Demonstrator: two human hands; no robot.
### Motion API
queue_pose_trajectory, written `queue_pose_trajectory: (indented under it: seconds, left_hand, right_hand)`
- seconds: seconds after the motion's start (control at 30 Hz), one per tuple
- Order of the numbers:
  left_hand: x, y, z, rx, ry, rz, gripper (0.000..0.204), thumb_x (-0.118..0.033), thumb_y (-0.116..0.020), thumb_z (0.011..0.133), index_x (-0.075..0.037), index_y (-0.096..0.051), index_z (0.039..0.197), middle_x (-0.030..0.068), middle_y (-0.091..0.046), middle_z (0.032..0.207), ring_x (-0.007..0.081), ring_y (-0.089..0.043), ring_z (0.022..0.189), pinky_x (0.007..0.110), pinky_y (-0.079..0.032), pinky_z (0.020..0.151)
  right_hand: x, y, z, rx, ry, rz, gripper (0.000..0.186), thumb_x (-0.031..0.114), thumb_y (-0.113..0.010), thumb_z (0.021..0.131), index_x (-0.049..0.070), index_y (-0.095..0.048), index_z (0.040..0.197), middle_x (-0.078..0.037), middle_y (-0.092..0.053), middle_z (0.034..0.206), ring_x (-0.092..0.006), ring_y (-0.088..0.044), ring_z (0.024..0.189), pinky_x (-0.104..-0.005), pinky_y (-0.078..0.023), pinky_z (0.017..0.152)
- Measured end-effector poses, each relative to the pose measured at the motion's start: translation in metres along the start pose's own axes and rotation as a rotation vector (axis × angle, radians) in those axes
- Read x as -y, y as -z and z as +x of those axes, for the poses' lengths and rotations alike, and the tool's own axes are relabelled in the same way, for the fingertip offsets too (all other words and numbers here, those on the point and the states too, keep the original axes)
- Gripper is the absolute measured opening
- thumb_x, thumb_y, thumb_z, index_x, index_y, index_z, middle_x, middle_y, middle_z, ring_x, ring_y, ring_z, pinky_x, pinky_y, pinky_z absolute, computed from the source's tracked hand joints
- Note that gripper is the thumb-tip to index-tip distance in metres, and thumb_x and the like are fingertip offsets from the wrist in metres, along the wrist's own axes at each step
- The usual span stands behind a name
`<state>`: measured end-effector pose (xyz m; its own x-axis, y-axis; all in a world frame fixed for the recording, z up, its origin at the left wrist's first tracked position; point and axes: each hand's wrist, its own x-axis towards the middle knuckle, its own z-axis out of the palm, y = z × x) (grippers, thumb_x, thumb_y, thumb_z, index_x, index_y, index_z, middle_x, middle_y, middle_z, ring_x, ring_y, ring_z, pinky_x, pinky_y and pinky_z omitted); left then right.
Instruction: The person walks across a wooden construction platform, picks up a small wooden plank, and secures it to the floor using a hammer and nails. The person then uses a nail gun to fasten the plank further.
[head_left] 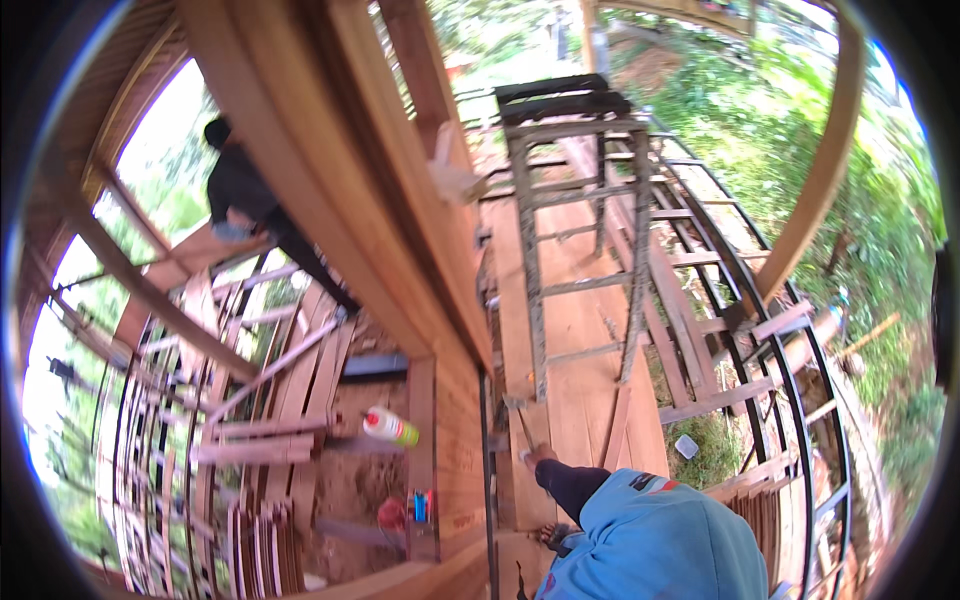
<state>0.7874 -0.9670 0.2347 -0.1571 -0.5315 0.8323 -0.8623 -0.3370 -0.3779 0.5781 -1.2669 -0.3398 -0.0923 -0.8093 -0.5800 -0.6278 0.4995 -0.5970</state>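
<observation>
1. As we look down, the frame (385,200) takes up most of mid-L: brown timber, top edge to lower edge.
2. Planks (565,420), pale brown, run away from us on its R side.
3. Stand (588,282): rough timber w/ rungs, upright on planks, black stuff across the top.
4. Sleeve (670,540), lt. blue, is ours; comes in from lower edge, R of ctr., dark cuff (572,484) at its end.
5. Co-worker (262,195) in dark clothes, far L, beyond frame & partly hidden by it.
6. Bottle (388,427), white & yellow-grn., L of frame's lower part; tilted.
7. Our R hand (541,456), out past the cuff, low over planks, looks wrapped round one end of tool.
8. Our L hand (553,536), just below R hand nr. sleeve; too blurred, we can't tell if it's gripping anything.
9. Tool (527,428): thin, dark, over planks, btwn R hand & foot of stand's L leg; exact type unclear.
10. Tub (686,446), sm., clear, on grass R of planks.
11. Clip-sized blue item (421,506), by frame, below bottle.
</observation>
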Motion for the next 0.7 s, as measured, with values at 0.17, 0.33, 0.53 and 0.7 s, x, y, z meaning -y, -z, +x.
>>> queue_pose_trajectory:
  seconds: [0.17, 0.33, 0.53, 0.7]
  left_hand:
    - [-0.053, -0.063, 0.007, 0.029, 0.073, -0.295, 0.031, -0.027, -0.064, 0.094, -0.001, -0.067, 0.111, 0.0218, -0.061, 0.117, 0.0382, -0.058, 0.112, 0.053, -0.044, 0.099]
    - [-0.088, -0.097, 0.006, 0.043, 0.1, -0.476, 0.032, -0.027, -0.064, 0.093, -0.002, -0.066, 0.112, 0.0214, -0.061, 0.117, 0.0378, -0.058, 0.112, 0.052, -0.044, 0.099]
    - [-0.1, -0.099, 0.008, 0.052, 0.115, -0.534, 0.033, -0.028, -0.064, 0.093, -0.002, -0.066, 0.113, 0.0209, -0.061, 0.117, 0.0373, -0.058, 0.111, 0.052, -0.044, 0.098]
    - [-0.107, -0.096, 0.009, 0.044, 0.126, -0.55, 0.034, -0.029, -0.064, 0.092, -0.002, -0.065, 0.113, 0.0205, -0.061, 0.117, 0.0369, -0.058, 0.111, 0.051, -0.045, 0.098]
  right_hand:
    - [-0.046, 0.05, -0.014, 0.184, -0.04, -0.146, 0.062, 0.053, -0.069, 0.076, -0.003, -0.07, 0.104, -0.027, -0.068, 0.101, -0.0356, -0.068, 0.097, -0.0421, -0.053, 0.082]
    - [-0.125, 0.096, -0.03, 0.191, -0.148, -0.332, 0.068, 0.057, -0.071, 0.07, 0.001, -0.07, 0.108, -0.02, -0.07, 0.098, -0.0309, -0.069, 0.093, -0.041, -0.054, 0.078]
    - [-0.172, 0.113, -0.044, 0.552, -0.076, -0.526, 0.06, 0.05, -0.069, 0.073, 0.002, -0.071, 0.108, -0.021, -0.07, 0.095, -0.0307, -0.07, 0.088, -0.042, -0.054, 0.073]
    - [-0.163, 0.107, -0.043, 0.591, -0.054, -0.495, 0.057, 0.049, -0.067, 0.074, 0.003, -0.071, 0.108, -0.022, -0.069, 0.096, -0.0311, -0.07, 0.09, -0.0429, -0.053, 0.075]
